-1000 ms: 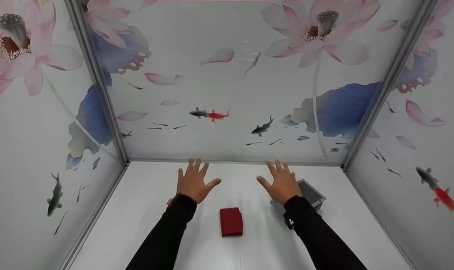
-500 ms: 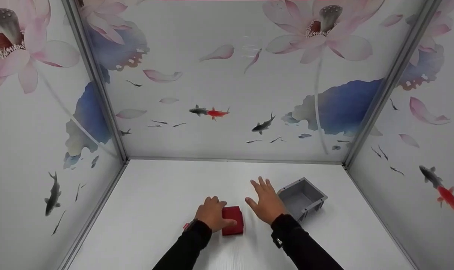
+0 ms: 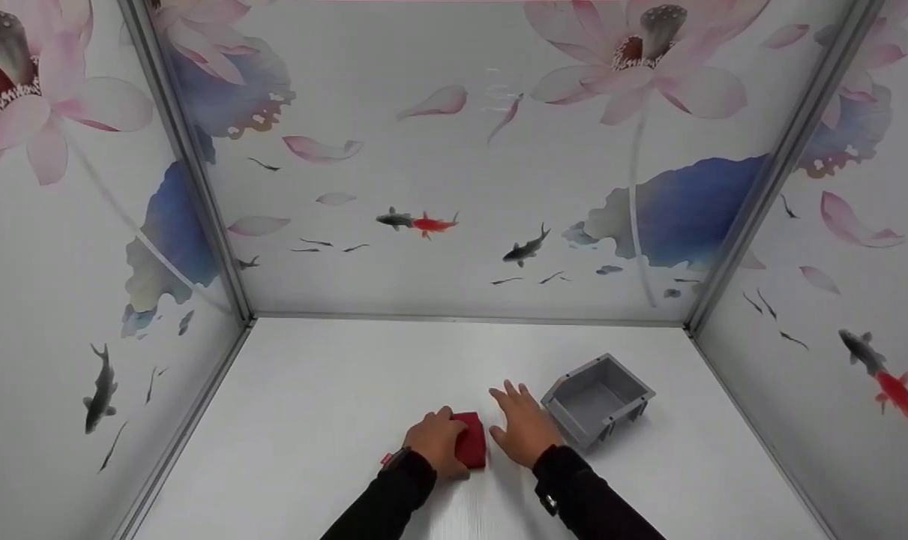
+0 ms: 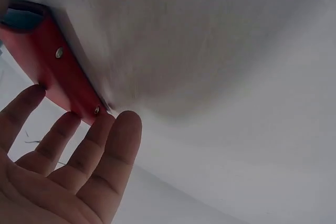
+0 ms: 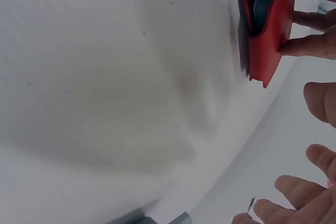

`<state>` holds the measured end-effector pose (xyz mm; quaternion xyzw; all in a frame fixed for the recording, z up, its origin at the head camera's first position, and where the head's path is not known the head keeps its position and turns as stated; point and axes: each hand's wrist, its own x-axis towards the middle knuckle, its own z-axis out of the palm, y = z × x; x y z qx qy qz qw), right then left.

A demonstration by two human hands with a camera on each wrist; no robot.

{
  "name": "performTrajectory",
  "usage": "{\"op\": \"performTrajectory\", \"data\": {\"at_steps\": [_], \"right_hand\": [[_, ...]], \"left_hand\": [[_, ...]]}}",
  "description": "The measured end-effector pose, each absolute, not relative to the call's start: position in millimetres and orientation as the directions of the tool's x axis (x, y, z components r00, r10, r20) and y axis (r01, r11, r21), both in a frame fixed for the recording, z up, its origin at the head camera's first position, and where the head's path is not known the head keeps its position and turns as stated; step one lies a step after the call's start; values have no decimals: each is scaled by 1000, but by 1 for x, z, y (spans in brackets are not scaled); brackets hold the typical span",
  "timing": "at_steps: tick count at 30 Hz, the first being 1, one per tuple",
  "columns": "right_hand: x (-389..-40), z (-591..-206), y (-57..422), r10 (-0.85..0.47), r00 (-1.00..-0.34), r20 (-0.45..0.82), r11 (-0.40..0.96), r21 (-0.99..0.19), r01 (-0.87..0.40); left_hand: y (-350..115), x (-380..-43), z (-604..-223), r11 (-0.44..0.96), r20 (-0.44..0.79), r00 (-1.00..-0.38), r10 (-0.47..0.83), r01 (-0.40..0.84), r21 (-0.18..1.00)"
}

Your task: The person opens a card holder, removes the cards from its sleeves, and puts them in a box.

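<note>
A small red wallet-like case (image 3: 470,441) with metal snaps and a dark opening at one end lies on the white table. My left hand (image 3: 436,444) holds it from the left, covering its left part. In the left wrist view the fingertips (image 4: 67,121) meet the red surface (image 4: 50,69), and the thumb barely shows at the corner. Just right of the case, my right hand (image 3: 525,426) hovers with spread fingers, apart from it. The right wrist view shows the case (image 5: 270,35) with left-hand fingers against it and the right hand (image 5: 310,203) below.
Right of my right hand stands an open grey plastic box (image 3: 600,397), set at an angle. Printed panels with lotus flowers and fish enclose the white table (image 3: 334,367) at the back (image 3: 454,150) and both sides.
Both hands have come back from the far side of the table. The left hand moved right onto the red case; the right hand moved nearer and left, uncovering the grey box.
</note>
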<state>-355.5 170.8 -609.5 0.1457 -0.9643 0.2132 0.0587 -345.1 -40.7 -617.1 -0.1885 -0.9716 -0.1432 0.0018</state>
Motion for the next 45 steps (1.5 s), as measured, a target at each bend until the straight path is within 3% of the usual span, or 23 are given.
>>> {"op": "performTrajectory", "data": {"at_steps": [6,17,22,26,31,41,45], "right_hand": [[-352,-618,171,-336,-929,158,855,-363,-371],[-351,-622,167,-437,-888,145,802,-383,-458],[-351,-622,165,-416,-886,203,794,-394,-463],[-351,-622,163,-391,-874,289,786,-388,-481],[-353,-621,163,-360,-890,280,763,-461,-454],[-353,-621,159,-326,-932,158,737,-575,-355],[-354,-620,157,-293,-949,116,711,-638,-298]], "left_hand": [[-43,-350,-619,868,67,-918,391,392,304],[-57,-359,-598,759,95,-894,438,424,494],[-61,-358,-587,693,51,-909,413,350,630],[-58,-356,-577,676,59,-918,393,331,658],[-56,-356,-571,705,74,-932,355,319,634],[-57,-362,-575,612,-67,-961,269,117,782],[-54,-364,-577,649,-16,-970,242,149,746]]}}
